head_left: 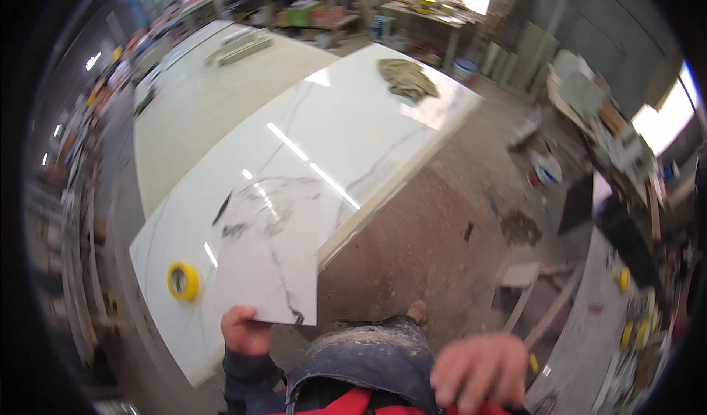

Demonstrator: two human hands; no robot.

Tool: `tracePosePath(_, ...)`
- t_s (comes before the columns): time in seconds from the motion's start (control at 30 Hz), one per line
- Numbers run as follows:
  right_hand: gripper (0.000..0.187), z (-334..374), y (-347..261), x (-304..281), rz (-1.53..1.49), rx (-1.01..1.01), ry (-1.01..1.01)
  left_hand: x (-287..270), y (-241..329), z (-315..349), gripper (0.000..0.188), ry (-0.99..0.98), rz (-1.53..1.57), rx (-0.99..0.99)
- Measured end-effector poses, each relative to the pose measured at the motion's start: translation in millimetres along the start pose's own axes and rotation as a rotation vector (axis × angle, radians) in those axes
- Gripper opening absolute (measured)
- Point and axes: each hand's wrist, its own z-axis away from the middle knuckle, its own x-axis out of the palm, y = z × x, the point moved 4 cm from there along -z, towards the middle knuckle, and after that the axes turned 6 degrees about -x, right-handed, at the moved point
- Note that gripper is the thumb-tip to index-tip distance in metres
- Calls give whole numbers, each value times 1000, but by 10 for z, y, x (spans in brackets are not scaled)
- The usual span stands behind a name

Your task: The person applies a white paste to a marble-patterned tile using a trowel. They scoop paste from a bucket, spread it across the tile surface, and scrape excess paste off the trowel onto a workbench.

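My left hand (247, 330) grips the near edge of a thin white marble-patterned panel (269, 282), thumb on top. The panel is veined in dark grey and sits over the near part of a larger glossy white marble-look slab (353, 135). A yellow roll of tape (183, 282) lies on the slab to the left of the panel. Beside the panel's far left corner is a thin dark pen-like object (222, 208). My right hand (480, 371) is raised at the lower right, away from the slab. It is blurred, with fingers loosely bent and apart, and nothing shows in it.
A crumpled olive cloth (407, 78) lies at the slab's far end. Behind it stands a beige-topped table (221, 98) with long strips (241, 48) on it. On the floor to the right are a white bucket (546, 170) and scrap boards (519, 275). Cluttered benches line the back.
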Motion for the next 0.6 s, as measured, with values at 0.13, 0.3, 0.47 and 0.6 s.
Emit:
tracePosePath(0.13, 26, -501, -55, 460, -109, 46, -379, -130, 81, 57, 66, 13, 28, 26)
tracePosePath(0.3, 31, -710, -527, 445, -118, 169, -409, 596, -186, 8, 65, -58, 157, -95)
tracePosePath(0.47, 30, -555, -1422, -19, -192, 417, -518, 1376, -812, -304, 64, -62, 111, -104)
tracePosePath(0.6, 37, -600, -1688, -204, -217, 437, -506, 1634, -1044, -735, 63, -53, 143, -187)
